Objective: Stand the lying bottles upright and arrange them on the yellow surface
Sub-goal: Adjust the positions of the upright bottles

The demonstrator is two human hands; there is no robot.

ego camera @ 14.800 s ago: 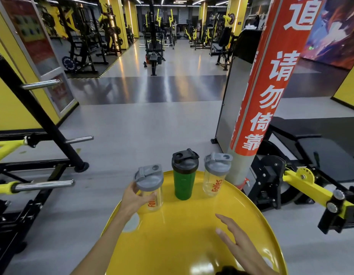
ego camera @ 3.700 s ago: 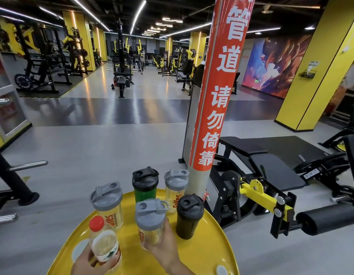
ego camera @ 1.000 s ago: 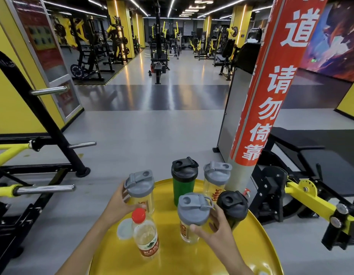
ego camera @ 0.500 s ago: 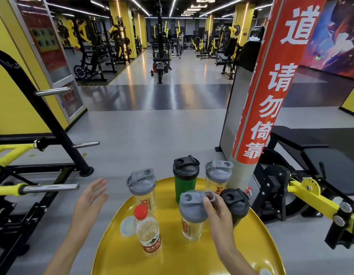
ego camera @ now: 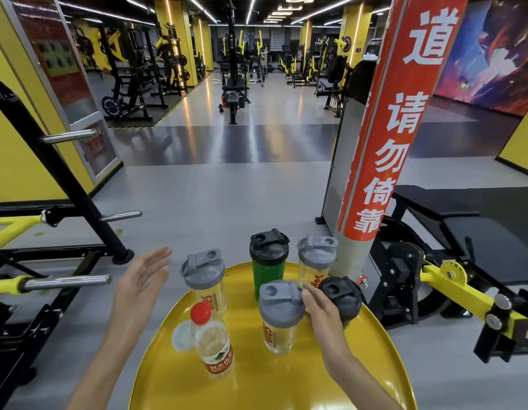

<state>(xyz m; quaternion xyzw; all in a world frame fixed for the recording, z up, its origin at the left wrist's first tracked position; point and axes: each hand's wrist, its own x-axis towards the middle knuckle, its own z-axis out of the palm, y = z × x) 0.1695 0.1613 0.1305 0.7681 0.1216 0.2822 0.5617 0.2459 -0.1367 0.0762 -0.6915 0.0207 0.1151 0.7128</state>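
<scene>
- Since half a second ago the left hand point(ego camera: 141, 279) has stayed off the bottles, hovering flat with fingers spread wide beyond the left rim of the round yellow metal surface point(ego camera: 372, 344), gripping nothing.
- Right hand point(ego camera: 322, 313) reaches in from the near edge; its fingertips point(ego camera: 305, 294) touch the flip cap of the near clear shaker bottle with grey lid point(ego camera: 280, 318). Whether they clasp it I cannot tell.
- All six bottles stand upright on the yellow surface.
- Back row, close to the far rim: a clear shaker with grey lid at left point(ego camera: 205, 279), a green shaker with black lid point(ego camera: 268, 264), another clear grey-lidded shaker point(ego camera: 316, 264).
- Black shaker bottle point(ego camera: 342, 297) stands just beside the right hand, near the right rim.
- Clear plastic water bottle with red cap point(ego camera: 214, 341) stands near the left edge, beside a white disc point(ego camera: 181, 335).
- Bare yellow room lies open toward the near edge.
- Red-wrapped grey pole point(ego camera: 390, 137) rises just beyond the far right rim.
</scene>
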